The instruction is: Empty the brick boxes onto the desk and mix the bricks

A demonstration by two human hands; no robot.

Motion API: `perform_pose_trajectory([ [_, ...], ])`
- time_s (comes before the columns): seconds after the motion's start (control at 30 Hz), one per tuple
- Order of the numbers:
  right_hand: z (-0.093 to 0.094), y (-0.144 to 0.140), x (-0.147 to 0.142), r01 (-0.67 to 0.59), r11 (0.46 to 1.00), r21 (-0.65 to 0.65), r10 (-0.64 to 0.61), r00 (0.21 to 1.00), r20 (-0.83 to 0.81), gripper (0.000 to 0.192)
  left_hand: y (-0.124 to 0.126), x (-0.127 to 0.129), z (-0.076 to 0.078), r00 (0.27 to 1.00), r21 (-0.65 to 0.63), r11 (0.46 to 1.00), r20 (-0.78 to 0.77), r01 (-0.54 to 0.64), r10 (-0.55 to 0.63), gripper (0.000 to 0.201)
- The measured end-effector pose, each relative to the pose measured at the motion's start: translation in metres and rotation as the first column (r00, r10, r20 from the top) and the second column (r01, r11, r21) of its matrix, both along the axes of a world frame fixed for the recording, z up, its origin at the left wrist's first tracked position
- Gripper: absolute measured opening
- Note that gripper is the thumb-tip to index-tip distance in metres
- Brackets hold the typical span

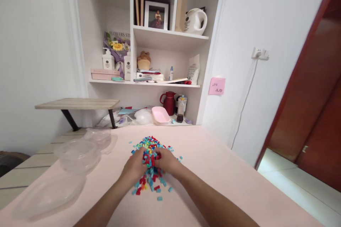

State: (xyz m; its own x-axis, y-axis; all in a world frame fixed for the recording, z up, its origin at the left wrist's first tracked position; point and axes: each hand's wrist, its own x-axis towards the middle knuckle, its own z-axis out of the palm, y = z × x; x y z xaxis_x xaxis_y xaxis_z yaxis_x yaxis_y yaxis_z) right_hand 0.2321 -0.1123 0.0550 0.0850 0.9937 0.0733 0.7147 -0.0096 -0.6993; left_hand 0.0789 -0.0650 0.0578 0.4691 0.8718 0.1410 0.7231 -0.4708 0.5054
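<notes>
left hand (135, 166) and right hand (167, 161) rest together on the pink counter (218, 170), fingers curled around a clump of small coloured blocks (150, 159). remaining blocks lie scattered around both hands. clear plastic bowls (77, 154) stand near, to the left.

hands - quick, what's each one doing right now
Left hand: curled around the near side of the pile of small coloured pieces, some gathered against it.
Right hand: likewise cupped on the pile; a closed grip cannot be told.
</notes>
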Motion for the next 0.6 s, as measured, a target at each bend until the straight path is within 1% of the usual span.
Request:
perform_pose_trajectory([
  [0.07,0.011,0.010,0.001,-0.016,1.000,0.018,0.017,0.999,-0.037,0.034,0.013,0.005,0.010,0.998,0.023,0.999,0.062,0.026,-0.028,0.031],
  [0.1,0.016,0.014,0.003,-0.023,0.999,0.037,0.024,0.999,-0.045,0.035,0.019,0.007,0.015,0.995,0.034,0.999,0.090,0.039,-0.042,0.030],
  [0.17,0.028,0.020,0.007,-0.033,0.996,0.082,0.036,0.998,-0.043,0.034,0.028,0.011,0.022,0.989,0.048,0.997,0.135,0.059,-0.065,0.032],
  [0.23,0.038,0.023,0.013,-0.040,0.993,0.112,0.044,0.999,-0.027,0.036,0.034,0.013,0.025,0.983,0.045,0.996,0.165,0.073,-0.080,0.037],
  [0.3,0.045,0.022,0.020,-0.048,0.991,0.126,0.049,0.999,-0.004,0.040,0.038,0.012,0.027,0.980,0.029,0.996,0.182,0.080,-0.084,0.046],
  [0.4,0.052,0.014,0.030,-0.074,0.987,0.142,0.070,0.997,0.037,0.047,0.039,0.001,0.029,0.978,0.025,0.997,0.192,0.077,-0.081,0.061],
  [0.5,0.052,-0.005,0.040,-0.118,0.983,0.144,0.105,0.990,0.092,0.050,0.031,-0.020,0.031,0.979,0.060,0.993,0.174,0.100,-0.109,0.064],
  [0.6,0.045,-0.031,0.048,-0.184,0.975,0.123,0.165,0.974,0.154,0.051,0.013,-0.045,0.024,0.983,0.091,0.988,0.121,0.127,-0.138,0.064],
])
